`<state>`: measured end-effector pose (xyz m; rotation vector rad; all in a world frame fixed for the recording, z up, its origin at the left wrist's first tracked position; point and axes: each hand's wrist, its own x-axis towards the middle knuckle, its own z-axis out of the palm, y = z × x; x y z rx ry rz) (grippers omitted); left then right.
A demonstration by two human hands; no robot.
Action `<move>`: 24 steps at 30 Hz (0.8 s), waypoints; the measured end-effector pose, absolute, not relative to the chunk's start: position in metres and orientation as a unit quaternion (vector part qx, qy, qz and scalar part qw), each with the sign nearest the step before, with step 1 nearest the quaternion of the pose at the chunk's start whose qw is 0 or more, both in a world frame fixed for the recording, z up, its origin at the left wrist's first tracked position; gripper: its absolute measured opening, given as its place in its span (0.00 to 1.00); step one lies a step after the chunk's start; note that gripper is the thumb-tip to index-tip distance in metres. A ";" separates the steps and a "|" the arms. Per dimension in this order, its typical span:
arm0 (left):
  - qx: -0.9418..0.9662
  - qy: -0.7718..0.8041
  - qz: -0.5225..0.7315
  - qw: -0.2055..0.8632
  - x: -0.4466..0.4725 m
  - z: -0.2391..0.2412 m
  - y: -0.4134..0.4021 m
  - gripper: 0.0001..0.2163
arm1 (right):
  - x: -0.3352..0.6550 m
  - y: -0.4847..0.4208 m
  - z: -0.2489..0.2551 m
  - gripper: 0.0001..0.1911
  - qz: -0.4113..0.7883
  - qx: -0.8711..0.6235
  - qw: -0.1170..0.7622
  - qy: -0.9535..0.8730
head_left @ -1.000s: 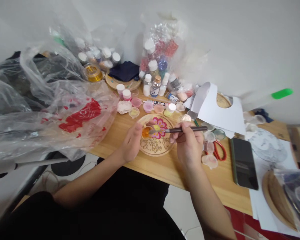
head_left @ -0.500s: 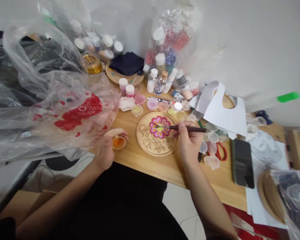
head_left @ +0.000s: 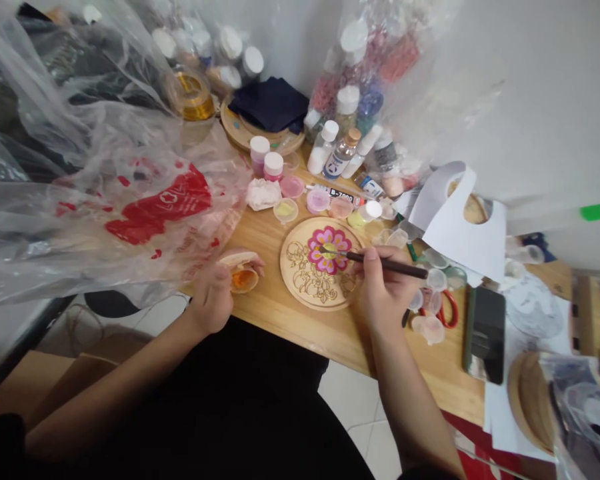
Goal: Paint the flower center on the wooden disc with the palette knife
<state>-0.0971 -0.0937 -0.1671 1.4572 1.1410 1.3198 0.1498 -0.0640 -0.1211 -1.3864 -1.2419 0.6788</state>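
Observation:
A round wooden disc (head_left: 300,290) lies on the table, bearing a pink and magenta flower with a yellow centre and gold wire outlines. My right hand (head_left: 387,283) grips a dark-handled small spatula (head_left: 397,265), its thin metal tip over the flower's centre; whether the tip touches cannot be told. Left of the disc, my left hand (head_left: 214,297) is closed around a small cup (head_left: 245,280) with orange material inside, tilted toward me. A pale round piece above the cup is partly covered by the fingers.
Behind the disc stand small paint-like cups (head_left: 319,199), a glue tube (head_left: 343,193) and bottles (head_left: 341,157). A plastic bag (head_left: 145,200) covers the left side. Red-handled scissors (head_left: 450,310), a phone (head_left: 486,333) and cut white paper (head_left: 460,227) lie to the right.
The view has shifted and tilted slightly. The spatula tip stays over the flower's centre, and my left hand keeps hold of the orange-filled cup.

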 end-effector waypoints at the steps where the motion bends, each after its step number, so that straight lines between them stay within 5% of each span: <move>1: 0.573 0.458 0.527 0.429 -0.097 -0.168 -0.095 0.23 | 0.150 -0.065 -0.122 0.11 0.286 -0.587 0.544 -0.527; 24: 0.564 0.466 0.538 0.420 -0.092 -0.157 -0.093 0.23 | 0.149 -0.067 -0.121 0.13 0.268 -0.596 0.545 -0.526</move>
